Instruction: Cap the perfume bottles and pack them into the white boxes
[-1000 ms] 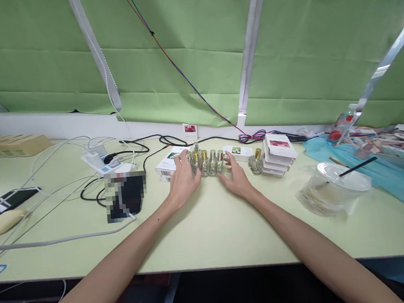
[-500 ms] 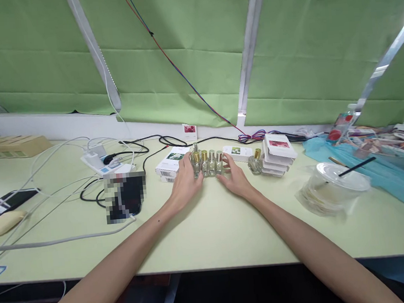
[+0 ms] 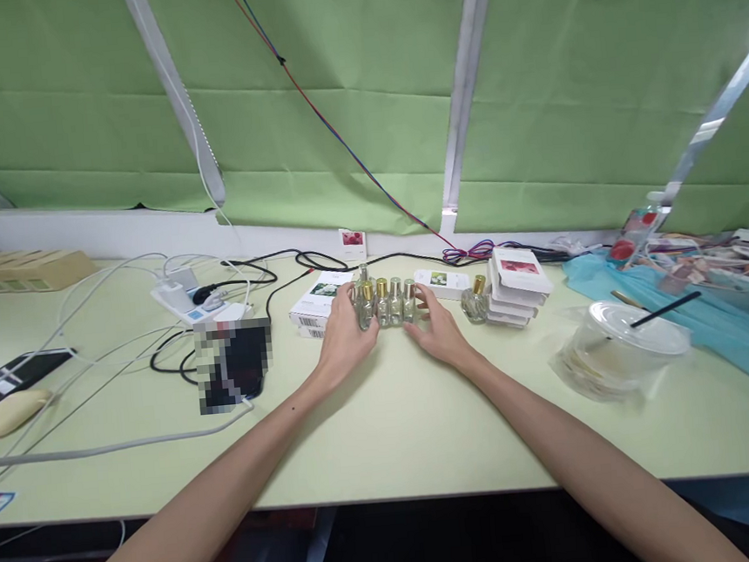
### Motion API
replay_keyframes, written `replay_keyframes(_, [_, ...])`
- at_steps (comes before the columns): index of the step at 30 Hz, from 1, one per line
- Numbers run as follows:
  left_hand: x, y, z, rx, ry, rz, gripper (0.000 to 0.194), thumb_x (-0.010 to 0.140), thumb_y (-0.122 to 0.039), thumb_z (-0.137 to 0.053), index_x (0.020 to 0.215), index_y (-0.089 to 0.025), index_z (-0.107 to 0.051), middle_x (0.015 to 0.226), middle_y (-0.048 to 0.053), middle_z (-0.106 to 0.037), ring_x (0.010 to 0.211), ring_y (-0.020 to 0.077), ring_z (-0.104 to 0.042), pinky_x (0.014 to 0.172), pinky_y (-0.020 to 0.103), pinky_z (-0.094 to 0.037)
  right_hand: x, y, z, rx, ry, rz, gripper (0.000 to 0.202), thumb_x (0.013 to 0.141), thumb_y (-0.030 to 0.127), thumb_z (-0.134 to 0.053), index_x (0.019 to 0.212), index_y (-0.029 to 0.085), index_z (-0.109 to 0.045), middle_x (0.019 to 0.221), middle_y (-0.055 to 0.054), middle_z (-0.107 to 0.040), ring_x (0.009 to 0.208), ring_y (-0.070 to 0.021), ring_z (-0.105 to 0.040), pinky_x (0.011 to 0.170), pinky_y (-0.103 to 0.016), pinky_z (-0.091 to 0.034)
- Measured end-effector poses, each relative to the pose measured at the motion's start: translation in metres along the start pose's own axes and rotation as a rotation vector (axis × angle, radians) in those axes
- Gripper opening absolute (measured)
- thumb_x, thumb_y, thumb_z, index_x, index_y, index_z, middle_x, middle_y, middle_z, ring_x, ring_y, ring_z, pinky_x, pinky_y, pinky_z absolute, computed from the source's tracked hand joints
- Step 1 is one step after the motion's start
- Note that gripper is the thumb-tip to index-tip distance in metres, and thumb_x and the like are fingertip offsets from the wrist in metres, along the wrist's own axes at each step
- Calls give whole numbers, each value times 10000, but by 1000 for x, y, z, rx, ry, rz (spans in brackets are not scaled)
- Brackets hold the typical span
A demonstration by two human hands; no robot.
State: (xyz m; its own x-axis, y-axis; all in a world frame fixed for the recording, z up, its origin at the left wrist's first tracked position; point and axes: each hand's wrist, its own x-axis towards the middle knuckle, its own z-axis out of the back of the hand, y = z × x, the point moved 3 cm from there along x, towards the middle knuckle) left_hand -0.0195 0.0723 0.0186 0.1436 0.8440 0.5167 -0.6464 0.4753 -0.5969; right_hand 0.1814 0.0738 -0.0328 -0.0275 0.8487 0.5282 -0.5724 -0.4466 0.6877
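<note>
Several small glass perfume bottles (image 3: 395, 301) with gold and silver caps stand upright, grouped close together on the pale table. My left hand (image 3: 346, 332) is curved around the left end of the group, its thumb in front and its fingers at the side and behind. At the right end, my right hand (image 3: 441, 328) grips in the same way, thumb at the front of the last bottle and fingers beside it. The hands partly hide the outer bottles. Apart from the group, a rounder bottle with a gold cap (image 3: 474, 300) stands farther right.
White boxes (image 3: 316, 296) lie left of the bottles, and a stack of white boxes (image 3: 516, 286) stands right. A lidded plastic cup with a black straw (image 3: 626, 346) is nearer on the right. Cables, a power strip (image 3: 197, 305) and a dark phone (image 3: 241, 363) are on the left.
Almost nothing differs. Both hands stay around the bottle group, and the whole view has shifted very slightly.
</note>
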Motion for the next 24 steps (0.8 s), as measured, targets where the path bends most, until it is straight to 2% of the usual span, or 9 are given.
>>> replay_keyframes(8, [-6, -10, -1, -89, 42, 18, 629, 823, -278, -635, 1388, -218, -365, 1380, 144, -604, 1132, 300, -657, 961, 458, -531, 1, -4, 6, -13, -59, -27, 816, 817, 281, -683, 1546, 203, -325, 1460, -171, -556, 1261, -326, -591, 1077, -559, -484])
replay_keyframes(18, [-10, -8, -10, -43, 23, -66, 592, 874, -255, -574, 1424, -167, -371, 1436, 174, -539, 1345, 317, -526, 1119, 510, -439, 0, -6, 9, -24, -70, -31, 801, 838, 299, -676, 1549, 204, -321, 1452, -173, -563, 1289, -334, -579, 1083, -559, -474])
replay_keyframes(24, [-10, -4, -9, 3, 0, -35, 618, 871, -266, -580, 1438, -168, -356, 1461, 189, -506, 1386, 336, -485, 1139, 532, -421, 0, -6, 6, -4, -31, -12, 798, 832, 295, -678, 1542, 200, -326, 1464, -175, -553, 1259, -327, -594, 1063, -550, -494])
